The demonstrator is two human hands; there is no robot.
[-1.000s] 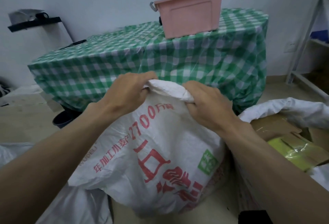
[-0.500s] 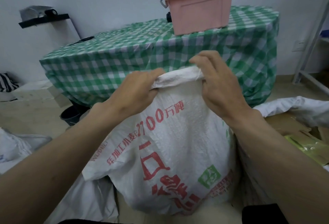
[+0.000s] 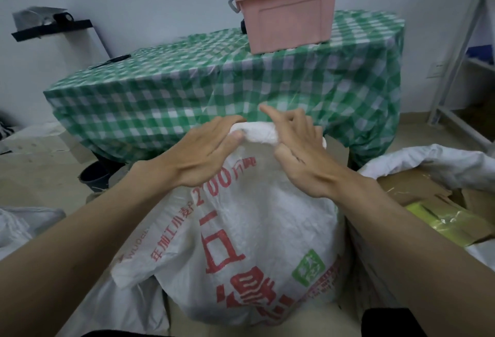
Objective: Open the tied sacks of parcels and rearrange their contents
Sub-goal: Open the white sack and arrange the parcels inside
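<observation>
At centre frame, the left hand (image 3: 206,154) pinches the bunched neck (image 3: 258,134) of the printed woven sack (image 3: 241,243) between thumb and fingers, while the right hand (image 3: 297,149) works at it with fingers partly curled and forefinger lifted. The untying step seems in hand; next, the knot likely needs loosening before the mouth spreads.

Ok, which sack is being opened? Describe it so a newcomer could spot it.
Start at the green-and-white checked tablecloth under the pink plastic bin. In front of it stands a white woven sack with red print, its bunched top held by the left hand and right hand. Its open neighbour shows cardboard instead.
</observation>
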